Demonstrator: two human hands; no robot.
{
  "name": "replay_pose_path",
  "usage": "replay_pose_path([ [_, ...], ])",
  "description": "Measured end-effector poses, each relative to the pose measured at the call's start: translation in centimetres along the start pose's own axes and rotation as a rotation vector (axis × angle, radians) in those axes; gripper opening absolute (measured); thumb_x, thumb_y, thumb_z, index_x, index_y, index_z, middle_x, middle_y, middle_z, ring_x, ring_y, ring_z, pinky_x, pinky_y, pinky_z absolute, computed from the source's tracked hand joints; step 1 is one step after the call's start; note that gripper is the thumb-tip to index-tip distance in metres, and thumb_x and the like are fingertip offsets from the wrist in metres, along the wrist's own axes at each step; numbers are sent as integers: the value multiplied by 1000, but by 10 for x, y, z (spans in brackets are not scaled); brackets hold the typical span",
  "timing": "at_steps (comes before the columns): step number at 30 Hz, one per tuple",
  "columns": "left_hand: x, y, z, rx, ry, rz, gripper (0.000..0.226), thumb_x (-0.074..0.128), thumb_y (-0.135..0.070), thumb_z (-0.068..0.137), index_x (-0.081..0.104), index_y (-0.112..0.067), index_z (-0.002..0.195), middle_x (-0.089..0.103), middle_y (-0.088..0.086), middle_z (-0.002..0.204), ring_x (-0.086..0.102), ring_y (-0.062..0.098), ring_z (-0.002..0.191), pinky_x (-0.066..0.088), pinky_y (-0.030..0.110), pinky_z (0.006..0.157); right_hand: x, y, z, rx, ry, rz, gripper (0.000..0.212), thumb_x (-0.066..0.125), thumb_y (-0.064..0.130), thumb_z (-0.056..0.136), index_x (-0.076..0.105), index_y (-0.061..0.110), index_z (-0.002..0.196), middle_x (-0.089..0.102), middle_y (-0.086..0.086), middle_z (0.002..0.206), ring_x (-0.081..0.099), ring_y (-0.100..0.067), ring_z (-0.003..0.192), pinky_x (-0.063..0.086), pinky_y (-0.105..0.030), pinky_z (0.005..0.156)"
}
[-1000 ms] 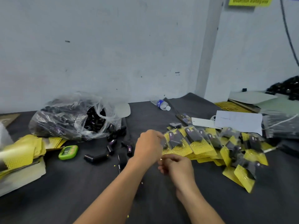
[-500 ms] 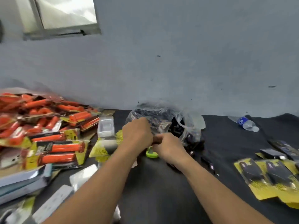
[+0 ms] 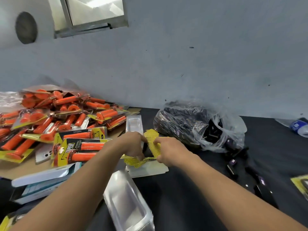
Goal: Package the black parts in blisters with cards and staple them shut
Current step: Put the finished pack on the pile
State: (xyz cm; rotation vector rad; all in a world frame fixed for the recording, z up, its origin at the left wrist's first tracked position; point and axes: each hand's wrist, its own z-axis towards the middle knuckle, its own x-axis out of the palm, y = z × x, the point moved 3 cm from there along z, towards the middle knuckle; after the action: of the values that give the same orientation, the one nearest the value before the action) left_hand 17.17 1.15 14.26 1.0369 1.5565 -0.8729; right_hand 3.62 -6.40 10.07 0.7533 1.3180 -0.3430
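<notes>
Wall: grey paint. Metal window frame [image 3: 90,15] top left, with a round dark vent [image 3: 26,27] beside it.
Counter [image 3: 183,189]: dark cover from the centre out to the right edge.
Left hand [image 3: 131,145]: fingers curled, pinching the left edge of a yellow card [image 3: 153,145]. Index on top, thumb underneath.
Right hand [image 3: 170,150]: pinching the same card's right edge, index tip on its face.
Yellow card: dotted print with a black patch, held between both hands over the card pile [image 3: 138,162]. Can't tell if it's clear of the pile.
Card pile: lies on flat white sheets [image 3: 150,170] at the counter's left side.
Black parts: most are in a crinkled clear bag [image 3: 191,124] just behind the right hand, against the wall.
Loose parts [image 3: 233,164]: scattered on the counter right of the right forearm, some with purple labels.
Blister [image 3: 128,202]: empty and clear, in the foreground between the forearms.
Second blister [image 3: 134,124]: behind the left hand.
Orange grip packs [image 3: 70,120]: big heap far left, on yellow cards.
Boxes [image 3: 41,179]: white and blue, stacked lower left.
Water bottle [image 3: 298,126]: on its side at the right edge.
Yellow pack [image 3: 300,182]: only a corner in view at the right edge, blurred.
</notes>
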Motion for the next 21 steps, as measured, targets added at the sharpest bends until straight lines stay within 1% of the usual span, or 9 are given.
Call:
replay_pose_path([
  [2, 3, 3, 1, 12, -38, 22, 83, 88, -28, 76, 51, -33, 150, 62, 1, 135, 58, 24, 112, 49, 31, 82, 0, -1, 2, -14, 44, 14, 62, 64, 17, 91, 50, 28, 149, 56, -3, 149, 54, -28, 132, 50, -42, 106],
  [5, 10, 3, -2, 23, -121, -13, 68, 81, -19, 80, 59, -37, 142, 66, -4, 116, 58, 18, 94, 46, 26, 68, -4, 1, -3, -25, 63, 35, 55, 54, 12, 95, 51, 22, 150, 55, -6, 151, 52, -31, 135, 45, -42, 111],
  [7, 9, 3, -6, 31, -161, -113, 51, 68, -14, 90, 66, -37, 135, 66, -5, 104, 60, 15, 83, 43, 24, 59, -8, 4, -11, -41, -28, 31, 46, 52, 9, 97, 60, 23, 141, 64, -8, 139, 59, -33, 125, 51, -44, 102],
  [9, 3, -1, -15, 20, -288, -242, 38, 57, -13, 99, 73, -35, 126, 71, -3, 103, 60, 11, 78, 43, 23, 57, -12, 7, -24, -61, -181, -16, 36, 52, 5, 97, 67, 24, 123, 73, -8, 116, 66, -36, 108, 52, -42, 81],
  [11, -2, -6, -30, -8, -543, -278, 32, 57, -15, 101, 78, -35, 116, 75, -6, 105, 64, 13, 84, 47, 27, 64, -20, 6, -43, -61, -391, -59, 28, 51, 6, 95, 66, 26, 109, 74, -4, 92, 69, -35, 89, 40, -37, 65],
  [13, -4, -13, -48, -24, -738, -322, 27, 62, -19, 100, 80, -38, 107, 76, -10, 104, 66, 15, 92, 53, 31, 73, -30, 0, -67, -38, -588, -43, 26, 55, 11, 96, 70, 30, 105, 73, 0, 78, 68, -31, 73, 32, -33, 59],
  [17, -4, -24, -76, -53, -768, -390, 14, 68, -33, 94, 80, -40, 98, 78, -13, 97, 70, 14, 92, 58, 34, 80, -26, -30, -135, 136, -795, -94, 30, 80, 2, 75, 81, 28, 89, 69, -2, 58, 65, -32, 52, 40, -31, 47],
  [19, 5, -24, -86, -91, -691, -306, 18, 68, -34, 92, 78, -40, 106, 77, -11, 106, 70, 18, 98, 58, 36, 83, -2, -47, -166, 225, -666, -152, 34, 80, 0, 72, 82, 29, 91, 73, -3, 65, 69, -33, 59, 51, -33, 52],
  [21, 22, -14, -97, -148, -537, -217, 31, 69, -34, 90, 73, -40, 120, 73, -7, 120, 68, 21, 104, 57, 38, 86, 36, -57, -188, 270, -329, -238, 33, 63, 15, 90, 76, 36, 111, 77, 4, 97, 71, -25, 90, 52, -34, 78],
])
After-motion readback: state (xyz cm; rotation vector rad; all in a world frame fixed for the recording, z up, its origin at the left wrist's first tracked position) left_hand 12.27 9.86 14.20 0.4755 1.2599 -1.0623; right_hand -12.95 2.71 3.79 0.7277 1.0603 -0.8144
